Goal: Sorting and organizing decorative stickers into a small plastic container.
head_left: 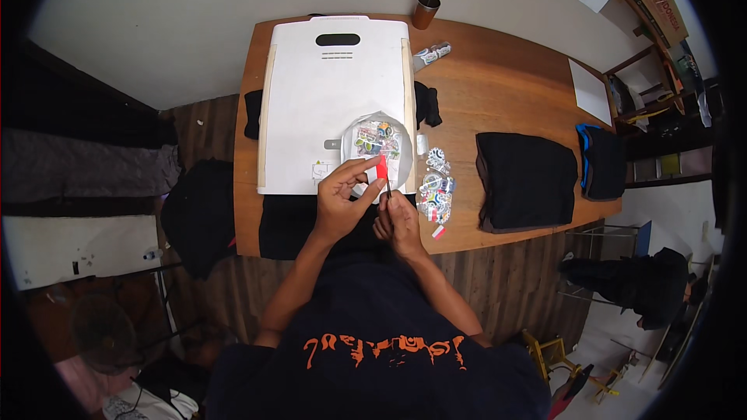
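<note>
My left hand (336, 201) is closed in a pinch on a small red piece (381, 167), which looks like a sticker or label. Close beside it, my right hand (401, 222) grips a thin dark tool (389, 186) whose tip meets the red piece; its exact kind is too small to tell. Both hands are over the near edge of a round, whitish container (407, 140) holding many colourful printed stickers (377, 136). To the right of my hands, more cut-out stickers (436, 190) lie on the table, with a small red-and-white piece (439, 232) at the near edge.
A large white panel (303, 101) with a slotted handle lies on the wooden table (498, 78), black cloth (284, 222) beneath it. Folded dark garments (525, 179) are stacked at right. A brown cup (426, 12) stands at the back. Another person (654, 288) is at far right.
</note>
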### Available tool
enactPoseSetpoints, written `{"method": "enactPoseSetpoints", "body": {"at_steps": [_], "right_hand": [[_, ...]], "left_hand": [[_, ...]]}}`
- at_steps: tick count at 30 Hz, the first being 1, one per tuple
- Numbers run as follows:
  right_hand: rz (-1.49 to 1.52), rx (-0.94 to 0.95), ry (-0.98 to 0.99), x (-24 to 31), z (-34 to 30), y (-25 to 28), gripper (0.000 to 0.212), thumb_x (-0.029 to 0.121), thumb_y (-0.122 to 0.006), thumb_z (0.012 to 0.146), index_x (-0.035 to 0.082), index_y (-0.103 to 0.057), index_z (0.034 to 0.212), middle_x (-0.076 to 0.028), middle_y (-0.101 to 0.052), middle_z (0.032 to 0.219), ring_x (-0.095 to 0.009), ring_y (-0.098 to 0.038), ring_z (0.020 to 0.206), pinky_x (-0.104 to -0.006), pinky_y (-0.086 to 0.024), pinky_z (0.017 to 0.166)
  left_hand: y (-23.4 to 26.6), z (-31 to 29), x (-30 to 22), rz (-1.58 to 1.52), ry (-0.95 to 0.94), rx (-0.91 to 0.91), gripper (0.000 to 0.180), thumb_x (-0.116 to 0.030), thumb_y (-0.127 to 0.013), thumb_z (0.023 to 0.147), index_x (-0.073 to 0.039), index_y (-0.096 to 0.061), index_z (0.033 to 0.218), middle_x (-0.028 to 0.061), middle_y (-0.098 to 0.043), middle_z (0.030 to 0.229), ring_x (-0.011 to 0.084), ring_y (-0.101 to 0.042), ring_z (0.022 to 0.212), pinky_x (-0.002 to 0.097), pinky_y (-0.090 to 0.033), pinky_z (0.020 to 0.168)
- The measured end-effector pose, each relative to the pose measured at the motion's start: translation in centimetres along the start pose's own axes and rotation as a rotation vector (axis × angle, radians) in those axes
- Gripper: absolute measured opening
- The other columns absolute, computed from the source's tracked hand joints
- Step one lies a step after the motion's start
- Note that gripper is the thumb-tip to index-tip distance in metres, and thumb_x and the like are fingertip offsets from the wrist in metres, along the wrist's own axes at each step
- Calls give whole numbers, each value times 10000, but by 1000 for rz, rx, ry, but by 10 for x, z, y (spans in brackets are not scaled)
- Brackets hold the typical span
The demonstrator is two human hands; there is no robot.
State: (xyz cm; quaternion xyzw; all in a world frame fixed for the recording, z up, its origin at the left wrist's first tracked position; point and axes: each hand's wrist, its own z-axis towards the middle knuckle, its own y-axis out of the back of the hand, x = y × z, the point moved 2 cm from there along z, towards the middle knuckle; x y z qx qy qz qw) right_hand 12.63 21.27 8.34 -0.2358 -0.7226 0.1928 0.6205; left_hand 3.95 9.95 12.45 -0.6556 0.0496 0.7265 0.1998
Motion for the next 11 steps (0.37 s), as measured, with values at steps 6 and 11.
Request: {"method": "enactPoseSetpoints", "body": {"at_steps": [6,11], "right_hand": [[-4,2,9,0,-1,-2,349,390,-405,1086,69,-477,970,51,-296,549,-53,-225,420,-241,-215,431],[16,-8,10,0,0,-2,347,391,-405,1086,72,-479,972,52,-297,549,-52,-224,420,-241,-212,430]], "left_hand": [[1,-1,1,7,-10,-4,408,94,-727,847,44,-656,1245,62,-637,1083,56,-539,860,187,-463,784],[1,-1,2,-1,-8,3,414,91,-730,846,41,-655,1250,64,-638,1089,58,-532,870,187,-459,792]]}}
